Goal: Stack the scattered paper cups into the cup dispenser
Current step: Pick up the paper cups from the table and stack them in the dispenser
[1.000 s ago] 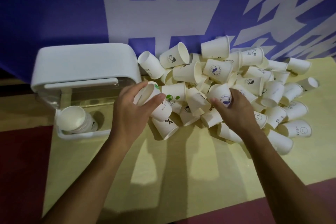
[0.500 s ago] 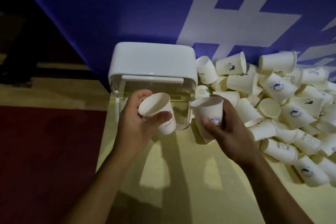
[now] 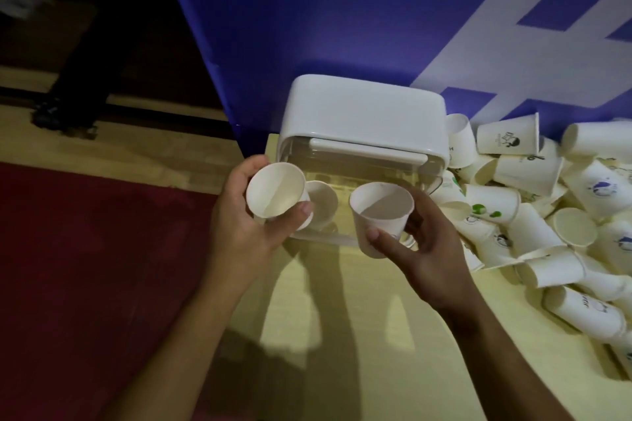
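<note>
The dispenser (image 3: 362, 120) at the worktop's (image 3: 342, 335) far left corner lies just ahead of our hands, each curled round a cup, mouth towards us: the left hand (image 3: 239, 232) has the left cup (image 3: 275, 190) right before the seated cup (image 3: 323, 205) inside, the right hand (image 3: 427, 256) the right cup (image 3: 381, 215) beside it.

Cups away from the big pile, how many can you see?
3: the left cup held in the left hand, the right cup held in the right hand, and a third cup inside the dispenser. The hands may hide more.
</note>
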A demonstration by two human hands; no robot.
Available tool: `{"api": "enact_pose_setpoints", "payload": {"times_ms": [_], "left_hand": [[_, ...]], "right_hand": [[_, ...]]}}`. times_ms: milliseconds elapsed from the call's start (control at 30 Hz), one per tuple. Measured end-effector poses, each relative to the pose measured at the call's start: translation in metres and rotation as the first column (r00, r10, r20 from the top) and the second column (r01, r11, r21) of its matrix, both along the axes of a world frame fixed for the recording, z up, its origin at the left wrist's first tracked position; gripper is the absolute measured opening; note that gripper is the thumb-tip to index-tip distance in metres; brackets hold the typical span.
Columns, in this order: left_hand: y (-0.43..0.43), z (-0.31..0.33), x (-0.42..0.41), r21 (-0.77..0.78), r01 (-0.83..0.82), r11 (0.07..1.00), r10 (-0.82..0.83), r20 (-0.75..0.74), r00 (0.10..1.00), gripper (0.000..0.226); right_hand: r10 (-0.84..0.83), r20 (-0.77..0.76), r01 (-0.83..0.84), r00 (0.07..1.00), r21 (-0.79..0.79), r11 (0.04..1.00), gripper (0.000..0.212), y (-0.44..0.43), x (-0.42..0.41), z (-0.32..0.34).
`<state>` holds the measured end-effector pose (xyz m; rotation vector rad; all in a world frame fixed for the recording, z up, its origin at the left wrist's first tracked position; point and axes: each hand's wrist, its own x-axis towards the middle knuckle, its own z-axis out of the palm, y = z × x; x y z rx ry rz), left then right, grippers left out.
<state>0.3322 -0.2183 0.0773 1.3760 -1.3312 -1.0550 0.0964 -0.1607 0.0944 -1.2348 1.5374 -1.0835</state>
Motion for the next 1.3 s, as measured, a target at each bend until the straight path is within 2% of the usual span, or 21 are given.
{"api": "enact_pose_setpoints", "payload": {"times_ms": [133, 233, 533, 700, 867, 1033, 1167, 1233, 1300], "left_hand": [[-0.004, -0.003, -0.007, -0.010, 0.041, 0.999, -0.042, -0.121, 0.992, 0.071], [-0.005, -0.009, -0.016, 0.005, 0.083, 0.997, -0.082, -0.098, 0.992, 0.074], [-0.010, -0.044, -0.029, 0.068, 0.183, 0.981, -0.193, 0.188, 0.963, 0.079], [-0.018, -0.061, -0.035, 0.089, 0.206, 0.975, -0.223, 0.290, 0.931, 0.081], [-0.021, -0.071, -0.036, 0.128, 0.208, 0.970, -0.239, 0.308, 0.921, 0.084], [-0.022, -0.071, -0.033, 0.136, 0.229, 0.964, -0.258, 0.259, 0.931, 0.090], [-0.016, -0.062, -0.024, 0.078, 0.150, 0.986, -0.154, 0.054, 0.987, 0.064], [-0.013, -0.051, -0.021, 0.087, 0.104, 0.991, -0.098, -0.074, 0.992, 0.050], [-0.012, -0.043, -0.019, 0.102, 0.076, 0.992, -0.062, -0.134, 0.989, 0.042]], "right_hand": [[-0.016, -0.047, 0.016, 0.999, -0.008, 1.000, 0.048, -0.003, 0.003, -0.004], [-0.034, -0.073, 0.035, 0.997, 0.017, 0.999, 0.051, -0.002, 0.001, -0.009], [-0.054, -0.074, 0.056, 0.996, 0.032, 0.998, 0.054, 0.005, -0.007, -0.013], [-0.055, -0.070, 0.057, 0.996, 0.028, 0.998, 0.056, 0.008, -0.009, -0.015], [-0.051, -0.086, 0.054, 0.995, 0.030, 0.998, 0.057, 0.008, -0.008, -0.019], [-0.055, -0.096, 0.055, 0.994, -0.009, 0.998, 0.057, 0.003, -0.001, -0.020], [-0.058, -0.097, 0.052, 0.994, -0.069, 0.996, 0.055, -0.011, 0.015, -0.017], [-0.038, -0.130, 0.023, 0.991, -0.115, 0.993, 0.057, -0.020, 0.026, -0.018], [-0.012, -0.143, -0.007, 0.990, -0.133, 0.991, 0.060, -0.028, 0.037, -0.021]]}}
